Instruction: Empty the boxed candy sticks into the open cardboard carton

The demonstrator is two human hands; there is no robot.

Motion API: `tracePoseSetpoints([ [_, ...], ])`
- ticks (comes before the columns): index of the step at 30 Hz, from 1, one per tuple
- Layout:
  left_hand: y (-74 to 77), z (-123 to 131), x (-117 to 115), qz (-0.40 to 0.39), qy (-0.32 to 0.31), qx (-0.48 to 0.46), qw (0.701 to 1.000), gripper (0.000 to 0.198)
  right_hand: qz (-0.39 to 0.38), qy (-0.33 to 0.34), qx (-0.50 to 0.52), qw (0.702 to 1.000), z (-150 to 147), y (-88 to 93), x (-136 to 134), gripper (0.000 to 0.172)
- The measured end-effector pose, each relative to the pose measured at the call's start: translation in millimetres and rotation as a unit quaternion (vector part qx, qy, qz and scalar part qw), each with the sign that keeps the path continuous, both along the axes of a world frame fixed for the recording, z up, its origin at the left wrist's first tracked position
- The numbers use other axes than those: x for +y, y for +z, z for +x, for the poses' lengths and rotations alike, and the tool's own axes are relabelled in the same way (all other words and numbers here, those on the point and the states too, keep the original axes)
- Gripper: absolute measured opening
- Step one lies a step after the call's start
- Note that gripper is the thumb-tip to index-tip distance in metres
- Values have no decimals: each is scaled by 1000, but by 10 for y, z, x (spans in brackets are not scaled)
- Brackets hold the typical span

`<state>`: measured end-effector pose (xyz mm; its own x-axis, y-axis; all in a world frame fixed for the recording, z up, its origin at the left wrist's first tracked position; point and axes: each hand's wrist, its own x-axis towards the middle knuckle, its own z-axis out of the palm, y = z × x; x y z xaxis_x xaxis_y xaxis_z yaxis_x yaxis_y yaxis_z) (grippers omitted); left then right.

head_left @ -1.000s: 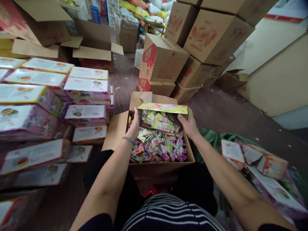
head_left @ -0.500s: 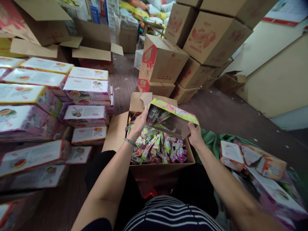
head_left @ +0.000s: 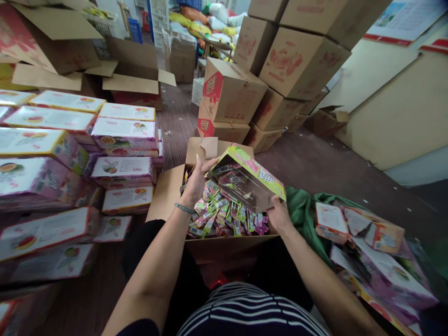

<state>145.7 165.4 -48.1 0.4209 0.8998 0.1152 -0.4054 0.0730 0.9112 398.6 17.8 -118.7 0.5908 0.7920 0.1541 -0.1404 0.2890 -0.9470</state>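
Note:
A green and pink display box (head_left: 257,168) with a dark, see-through-looking face is tilted above an open carton (head_left: 168,193). Many small green, pink and purple sachets (head_left: 224,212) fill that carton. My right hand (head_left: 279,214) grips the box's lower right corner. At its upper left end is my left hand (head_left: 198,179), fingers apart and touching or very near the edge. A bracelet circles my left wrist.
Stacks of white and purple boxes (head_left: 122,165) stand on the left, with open cartons (head_left: 131,84) behind. Sealed cartons (head_left: 234,91) rise ahead. On the right, flattened or torn boxes (head_left: 381,266) lie by a green cloth (head_left: 304,219).
The display box has tilted more steeply, and the sachets seen inside its left end no longer show. My left hand has loosened its grip and spread its fingers.

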Motion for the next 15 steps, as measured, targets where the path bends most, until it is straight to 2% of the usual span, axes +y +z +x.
tracePoseSetpoints([
  [4, -142, 11, 57, -161, 78, 11, 984, 72, -26, 1, 43, 999, -214, -125, -208, 88],
  [7, -244, 37, 76, -251, 89, 62, 962, 53, -17, -10, 20, 1000, -261, -150, -324, 85],
  [10, -314, 38, 62, -282, 100, 111, 948, 42, 0, -14, -11, 1000, -231, -129, -348, 87],
  [13, -393, 17, 52, -301, 99, 138, 938, 42, 5, -30, -26, 999, -201, -110, -282, 88],
  [15, -454, 19, 49, -271, 103, 159, 944, 47, 2, -43, -34, 998, -199, -105, -226, 85],
])
